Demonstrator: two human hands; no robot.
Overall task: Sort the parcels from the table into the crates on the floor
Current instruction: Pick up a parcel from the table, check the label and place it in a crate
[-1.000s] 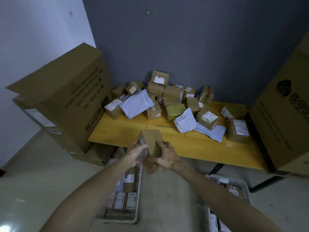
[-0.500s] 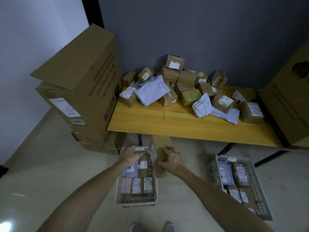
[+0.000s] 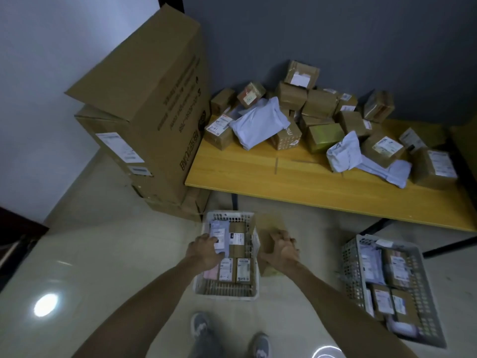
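The brown carton has dropped from table height to the left crate's right rim; right hand grips it, left hand rests open on packed parcels — nearly sorted.

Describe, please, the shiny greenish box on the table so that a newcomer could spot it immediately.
Start at the yellow wooden table and its heap of parcels against the grey wall. At the heap's front edge, right of the big white mailer bag, sits the green-gold box. Alone among its neighbours, it is glossy, without plain brown cardboard.

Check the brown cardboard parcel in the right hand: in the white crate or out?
Out. The brown cardboard parcel, gripped by the right hand, sits just outside the white plastic crate, against its right wall.
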